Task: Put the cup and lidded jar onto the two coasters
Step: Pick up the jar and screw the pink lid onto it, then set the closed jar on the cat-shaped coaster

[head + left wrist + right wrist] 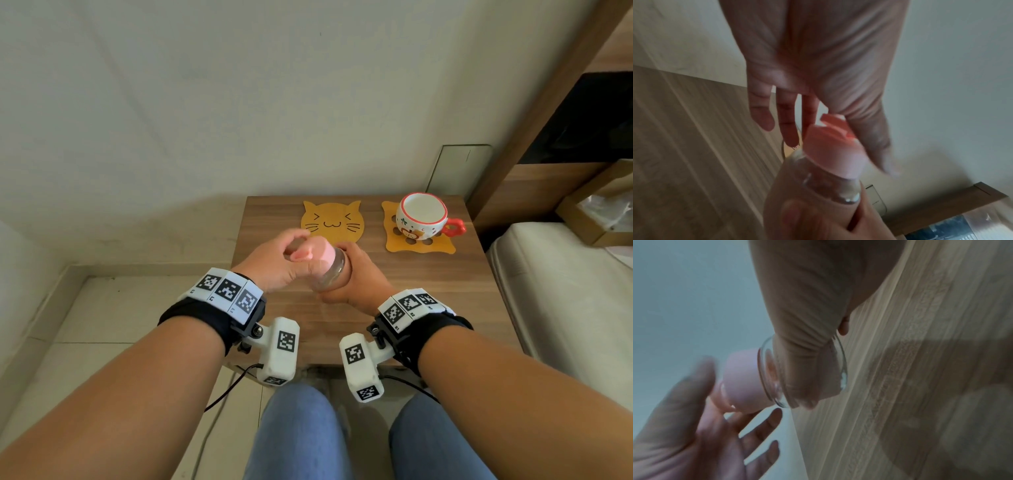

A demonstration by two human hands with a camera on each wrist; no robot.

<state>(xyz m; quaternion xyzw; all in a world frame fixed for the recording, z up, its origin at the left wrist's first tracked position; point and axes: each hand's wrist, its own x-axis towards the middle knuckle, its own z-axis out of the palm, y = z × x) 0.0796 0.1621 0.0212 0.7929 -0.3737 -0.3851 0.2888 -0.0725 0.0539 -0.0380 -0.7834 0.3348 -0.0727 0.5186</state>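
A glass jar (pixel 330 270) with a pink lid (pixel 317 251) is held tilted above the front of the wooden bedside table (pixel 428 291). My right hand (pixel 356 270) grips the jar's glass body (pixel 842 369). At the lid (pixel 834 146) is my left hand (pixel 291 253), thumb alongside it and fingers (pixel 787 126) loosely extended, not closed round it. A white cup (pixel 423 216) with a red rim and handle stands on the right orange coaster (pixel 419 243). The cat-face coaster (pixel 331 222) to its left is bare.
A wall runs behind the table. A bed (pixel 565 291) lies at the right, with a wooden headboard (pixel 548 154) and a cardboard box (pixel 599 212) beyond it. Tiled floor (pixel 102 308) lies left of the table. My knees (pixel 301 428) are below its front edge.
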